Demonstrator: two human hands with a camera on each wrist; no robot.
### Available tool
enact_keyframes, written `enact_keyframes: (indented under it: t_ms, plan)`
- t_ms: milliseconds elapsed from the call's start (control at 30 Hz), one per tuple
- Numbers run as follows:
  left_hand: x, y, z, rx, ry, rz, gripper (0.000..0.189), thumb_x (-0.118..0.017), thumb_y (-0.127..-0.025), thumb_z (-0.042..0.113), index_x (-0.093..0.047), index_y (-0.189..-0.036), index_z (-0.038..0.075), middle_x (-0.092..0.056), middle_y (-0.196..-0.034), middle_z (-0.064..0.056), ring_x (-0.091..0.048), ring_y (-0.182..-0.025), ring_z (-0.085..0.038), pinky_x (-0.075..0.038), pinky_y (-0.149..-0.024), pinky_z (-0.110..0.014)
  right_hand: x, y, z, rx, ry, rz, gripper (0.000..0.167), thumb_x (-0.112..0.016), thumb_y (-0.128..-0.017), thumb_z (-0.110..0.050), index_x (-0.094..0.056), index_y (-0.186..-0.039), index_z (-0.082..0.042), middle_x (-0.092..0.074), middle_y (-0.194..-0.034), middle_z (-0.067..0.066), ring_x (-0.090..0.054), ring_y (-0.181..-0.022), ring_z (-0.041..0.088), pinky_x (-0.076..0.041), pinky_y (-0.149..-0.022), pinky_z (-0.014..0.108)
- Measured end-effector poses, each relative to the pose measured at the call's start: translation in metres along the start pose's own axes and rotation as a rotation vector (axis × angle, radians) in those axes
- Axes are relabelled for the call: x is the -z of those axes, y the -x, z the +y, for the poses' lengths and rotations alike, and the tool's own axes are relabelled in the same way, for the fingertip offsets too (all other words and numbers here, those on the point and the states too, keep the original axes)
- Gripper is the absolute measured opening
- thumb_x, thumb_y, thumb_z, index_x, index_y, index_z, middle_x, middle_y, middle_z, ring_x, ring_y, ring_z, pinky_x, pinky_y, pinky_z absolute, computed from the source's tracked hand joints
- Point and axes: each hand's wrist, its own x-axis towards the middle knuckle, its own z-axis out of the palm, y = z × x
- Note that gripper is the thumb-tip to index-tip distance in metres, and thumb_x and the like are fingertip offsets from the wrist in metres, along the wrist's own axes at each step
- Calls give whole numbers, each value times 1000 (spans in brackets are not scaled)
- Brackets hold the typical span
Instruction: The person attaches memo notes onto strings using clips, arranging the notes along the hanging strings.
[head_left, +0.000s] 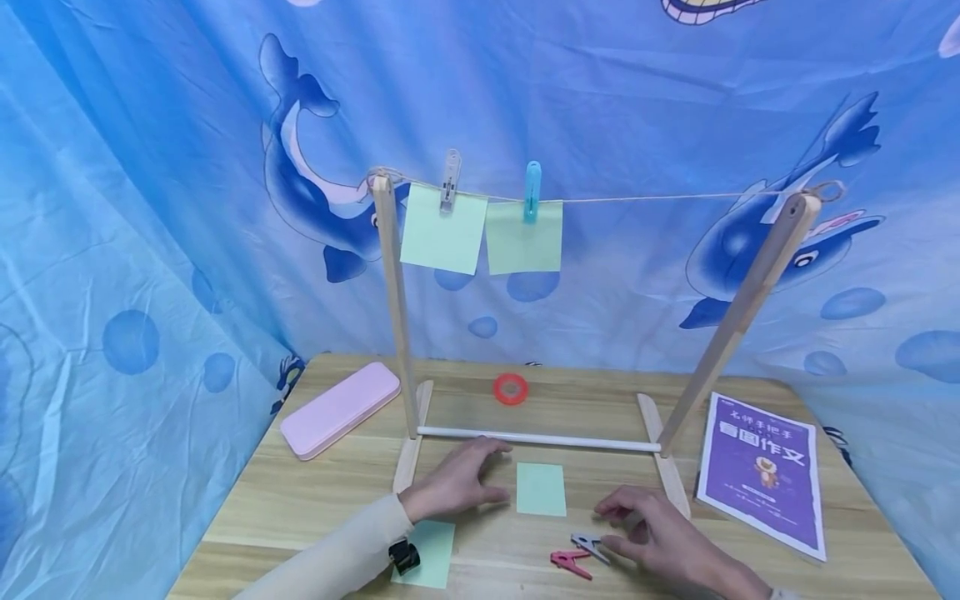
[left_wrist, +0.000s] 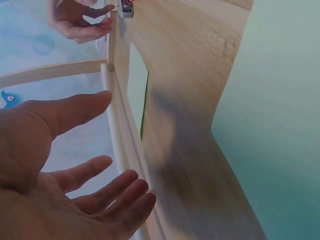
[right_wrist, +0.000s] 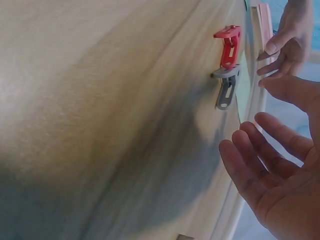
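Note:
My left hand point(head_left: 459, 481) hovers over the table with relaxed, spread fingers, left of a green paper square point(head_left: 541, 489). Under that wrist lies another green paper square point(head_left: 435, 557). My right hand point(head_left: 654, 533) is held with loosely bent fingers and nothing in its grasp, beside a grey clothespin point(head_left: 590, 547). Touching or nearly touching it is a red clothespin point(head_left: 571, 562); both lie on the table. Two more green squares hang from a string point(head_left: 637, 197), one under a clear clothespin point(head_left: 450, 181), the other under a blue clothespin point(head_left: 532, 192).
The string runs between two wooden posts point(head_left: 395, 308) joined low down by a white rod point(head_left: 540, 438). A pink case point(head_left: 341, 410) lies at left, a purple book point(head_left: 763, 475) at right. Behind the rod sits a red tape roll point(head_left: 511, 388). Blue curtains surround the table.

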Motion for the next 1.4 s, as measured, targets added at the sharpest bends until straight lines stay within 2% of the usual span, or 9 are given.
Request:
enact_keyframes:
  t_ms: [133, 267, 400, 600, 733, 967, 1233, 1400]
  plan:
    - [-5, -5, -2, 4, -24, -8, 68, -86, -87, 34, -58, -143, 7, -62, -145, -12, -60, -133, -31, -50, -115, -47, -3, 4, 2, -66, -38, -37, 31, -79, -93, -32, -71, -118, -16, -71, -105, -3, -62, -91, 5, -57, -70, 23]
    - [-8, -11, -2, 14, -32, -3, 66, -85, -87, 35, -60, -141, 7, -63, -143, -11, -59, -135, -30, -48, -117, -47, -5, 6, 3, -88, -79, -51, 32, -81, -92, -31, -71, -117, -14, -70, -101, -3, -61, -87, 5, -56, -67, 22]
    - [-11, -17, 0, 3, -50, 4, 65, -87, -85, 34, -62, -139, 8, -66, -134, -10, -62, -127, -27, -51, -111, -41, -7, 8, 5, -109, -103, -51, 33, -83, -89, -31, -71, -115, -14, -68, -100, -3, -60, -85, 4, -55, -65, 22]
    - [-20, -25, 4, -21, -90, 3, 68, -92, -77, 31, -65, -134, 5, -68, -125, -9, -62, -117, -24, -53, -105, -36, -10, 6, 10, -177, -154, -109, 34, -85, -86, -30, -71, -113, -15, -67, -98, -3, -58, -84, 1, -53, -67, 20]
    - [-27, -30, 5, -23, -132, 7, 67, -94, -74, 30, -69, -131, 6, -68, -125, -8, -60, -115, -21, -53, -103, -32, -11, 7, 12, -158, -151, -108, 31, -85, -86, -29, -72, -111, -16, -66, -96, -3, -57, -83, 1, -53, -65, 20]
    - [-31, -35, 2, -53, -173, 44, 59, -97, -70, 28, -74, -120, 6, -68, -109, -4, -55, -99, -13, -49, -87, -23, -11, 8, 14, -102, -131, -99, 28, -86, -85, -28, -73, -107, -19, -65, -94, -5, -55, -81, -1, -51, -62, 20]
    - [-30, -36, 4, -48, -129, 34, 46, -97, -71, 26, -77, -110, 9, -68, -102, 0, -51, -95, -8, -47, -83, -21, -10, 8, 15, -80, -139, -115, 28, -86, -85, -27, -73, -107, -17, -66, -93, -6, -56, -80, -2, -51, -60, 20]
    - [-29, -36, 7, -40, -135, 28, 41, -97, -70, 26, -76, -102, 12, -66, -99, 2, -50, -92, -7, -46, -82, -21, -10, 7, 14, -81, -136, -118, 27, -86, -85, -27, -73, -106, -17, -66, -92, -6, -55, -78, -2, -51, -60, 19]
